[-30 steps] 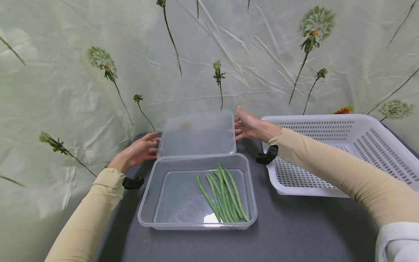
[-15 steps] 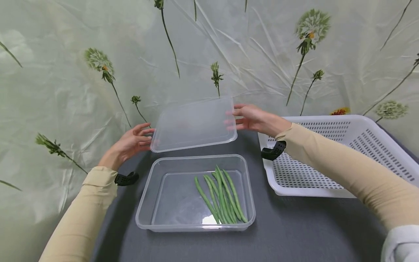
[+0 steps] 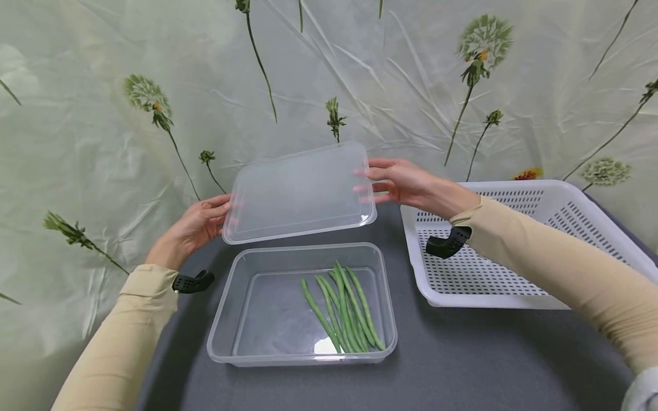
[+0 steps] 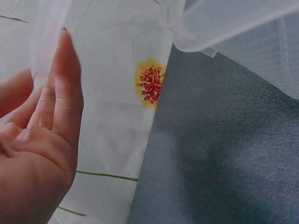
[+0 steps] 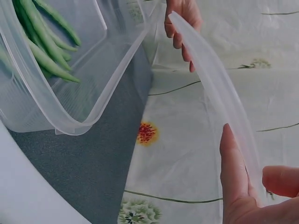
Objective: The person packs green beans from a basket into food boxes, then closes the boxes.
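A translucent plastic lid (image 3: 300, 197) is held up, tilted, behind the clear plastic container (image 3: 257, 361). At its left edge my left hand (image 3: 192, 228) pinches it between thumb and fingers. My right hand (image 3: 411, 185) grips the opposite edge, its fingers showing through the plastic from beneath. In the right wrist view the lid (image 5: 224, 100) appears edge-on and slightly bowed, with a hand at each end. Several green beans (image 3: 344, 314) lie together in the right half of the uncovered container.
A white perforated basket (image 3: 485, 302) stands on the dark grey table (image 3: 462, 354) to the right, under my right forearm. Behind the table hangs a pale sheet (image 3: 288, 74) printed with dandelions.
Both hands have taken hold of the lid and raised it from behind the container, tilting it right side up. The container and beans stay in place.
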Tool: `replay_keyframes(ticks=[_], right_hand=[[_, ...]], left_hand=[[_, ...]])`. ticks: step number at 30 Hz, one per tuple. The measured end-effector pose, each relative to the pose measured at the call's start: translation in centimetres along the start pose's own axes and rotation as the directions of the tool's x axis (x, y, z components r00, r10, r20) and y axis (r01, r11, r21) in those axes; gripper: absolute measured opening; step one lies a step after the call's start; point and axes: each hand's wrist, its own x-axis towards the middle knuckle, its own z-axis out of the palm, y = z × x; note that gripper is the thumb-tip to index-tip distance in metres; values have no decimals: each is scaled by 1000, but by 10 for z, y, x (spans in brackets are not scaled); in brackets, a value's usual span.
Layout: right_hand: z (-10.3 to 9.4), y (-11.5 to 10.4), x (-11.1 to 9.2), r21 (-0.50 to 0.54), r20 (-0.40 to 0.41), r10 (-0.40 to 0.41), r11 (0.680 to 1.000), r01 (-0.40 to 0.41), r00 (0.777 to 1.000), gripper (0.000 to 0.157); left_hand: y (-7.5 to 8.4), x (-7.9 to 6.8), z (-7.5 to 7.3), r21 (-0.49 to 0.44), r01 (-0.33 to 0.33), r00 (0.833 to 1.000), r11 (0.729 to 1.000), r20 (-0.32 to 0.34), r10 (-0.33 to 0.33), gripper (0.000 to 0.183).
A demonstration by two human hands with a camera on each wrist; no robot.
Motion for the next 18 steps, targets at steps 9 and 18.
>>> replay_keyframes(ticks=[9,18], right_hand=[[-3,-8,-16,-54,48,-62,996,64,997,48],[-6,-15,-34,-86,60,-95,991,99,994,50]], left_hand=[[11,-10,11,62,-26,999,998,38,24,29],[25,-20,20,8,-32,999,999,27,32,26]])
